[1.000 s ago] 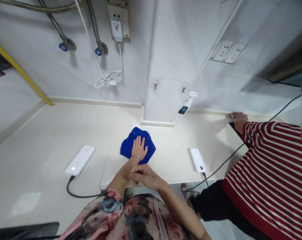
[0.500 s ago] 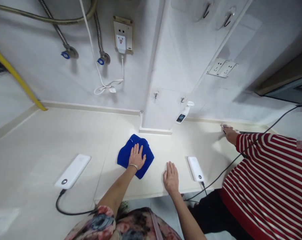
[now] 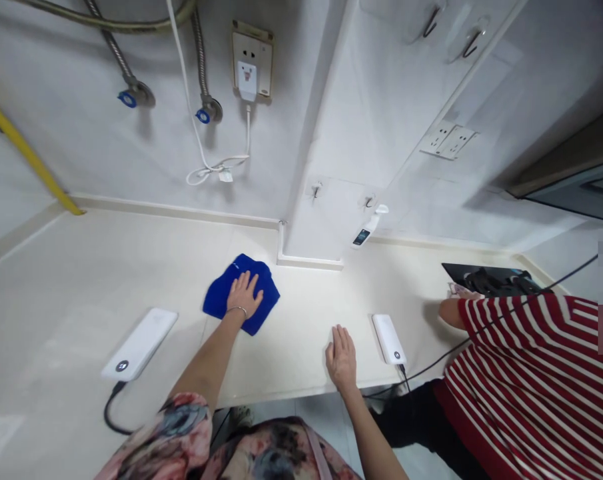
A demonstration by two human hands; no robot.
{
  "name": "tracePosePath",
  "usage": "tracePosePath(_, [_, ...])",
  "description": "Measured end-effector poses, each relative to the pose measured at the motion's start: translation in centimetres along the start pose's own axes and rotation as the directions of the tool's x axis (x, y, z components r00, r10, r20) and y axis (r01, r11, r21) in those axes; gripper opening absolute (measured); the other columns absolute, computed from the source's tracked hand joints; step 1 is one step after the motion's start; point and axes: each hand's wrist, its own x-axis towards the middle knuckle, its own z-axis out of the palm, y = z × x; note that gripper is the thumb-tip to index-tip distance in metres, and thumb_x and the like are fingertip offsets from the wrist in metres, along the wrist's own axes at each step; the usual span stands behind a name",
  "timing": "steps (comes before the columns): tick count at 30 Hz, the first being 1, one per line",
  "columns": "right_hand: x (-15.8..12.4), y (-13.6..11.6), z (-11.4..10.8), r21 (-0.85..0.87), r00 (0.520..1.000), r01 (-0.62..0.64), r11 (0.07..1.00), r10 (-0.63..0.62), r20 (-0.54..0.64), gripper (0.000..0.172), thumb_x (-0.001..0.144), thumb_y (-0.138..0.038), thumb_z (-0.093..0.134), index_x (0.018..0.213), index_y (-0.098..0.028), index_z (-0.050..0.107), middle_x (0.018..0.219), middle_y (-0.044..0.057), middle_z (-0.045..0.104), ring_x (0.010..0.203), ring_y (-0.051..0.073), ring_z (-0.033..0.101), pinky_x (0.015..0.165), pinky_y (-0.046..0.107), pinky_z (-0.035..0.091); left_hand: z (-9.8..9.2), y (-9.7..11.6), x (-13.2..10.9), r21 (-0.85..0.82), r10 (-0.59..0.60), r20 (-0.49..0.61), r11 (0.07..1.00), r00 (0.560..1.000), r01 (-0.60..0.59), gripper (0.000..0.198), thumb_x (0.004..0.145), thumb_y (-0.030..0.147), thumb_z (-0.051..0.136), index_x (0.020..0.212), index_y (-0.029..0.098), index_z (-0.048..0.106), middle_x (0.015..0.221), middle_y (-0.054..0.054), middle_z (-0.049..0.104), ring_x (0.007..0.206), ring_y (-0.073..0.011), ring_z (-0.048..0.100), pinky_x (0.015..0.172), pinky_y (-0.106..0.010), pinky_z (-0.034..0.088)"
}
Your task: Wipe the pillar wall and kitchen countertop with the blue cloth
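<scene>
A blue cloth (image 3: 218, 291) lies spread on the pale countertop (image 3: 286, 353). My left hand (image 3: 244, 295) rests flat on it, fingers spread, with a bracelet at the wrist. My right hand (image 3: 341, 358) lies palm down near the counter's front edge, holding nothing, its fingers straight and close together. Just right of it is a white power bank (image 3: 388, 339) with a black cable. Another white power bank (image 3: 141, 343), also cabled, sits to the left of my left arm.
At the right a co-worker in a striped top (image 3: 521, 373) leans over the counter beside a black gas stove or tray-like panel (image 3: 481, 270). A wall column (image 3: 311, 263) juts out at the back. A yellow pipe (image 3: 31, 160) and a white handheld device (image 3: 366, 230) are behind.
My left hand has slid the blue cloth left and slightly away from me. My right hand stays in place. The co-worker's arm has drawn back, uncovering the black panel.
</scene>
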Motion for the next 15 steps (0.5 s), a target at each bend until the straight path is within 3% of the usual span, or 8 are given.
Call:
tracePosePath(3, [0.2,-0.1,-0.3,0.008,1.0,-0.024,1.0,0.024,0.017,0.049,0.104,-0.022,0.04,0.153,-0.016,0.046,0.152,0.016,0.053,0.146,0.031,0.042,0.116,0.055,0.045,-0.3,-1.6,0.7,0.022,-0.121,-0.039,0.992,0.992,0.122,0.07,0.1,0.046,0.035,0.16,0.011,0.038,0.17,-0.017,0.024,0.159,-0.0318,0.019,0.13,-0.051,0.016])
tracePosePath(6, [0.4,-0.3,-0.5,-0.002,0.997,-0.066,0.998,0.066,0.032,0.049,0.103,-0.023,0.04,0.151,-0.016,0.048,0.152,0.016,0.053,0.146,0.031,0.041,0.116,0.055,0.043,-0.1,-1.3,0.3,0.031,-0.154,-0.038,0.987,0.987,0.155,0.071,0.1,0.045,0.032,0.161,0.008,0.035,0.171,-0.019,0.023,0.159,-0.0329,0.016,0.13,-0.053,0.015])
tracePosePath(15, [1.0,-0.9,-1.5,-0.02,0.984,-0.136,0.99,0.138,0.116,0.05,0.101,-0.023,0.04,0.149,-0.013,0.051,0.153,0.016,0.051,0.149,0.029,0.036,0.12,0.052,0.036,0.9,2.5,-5.7,0.001,-0.017,0.033,1.0,0.999,0.017,0.075,0.1,0.045,0.033,0.162,0.004,0.029,0.172,-0.021,0.015,0.16,-0.0353,0.007,0.131,-0.056,0.01])
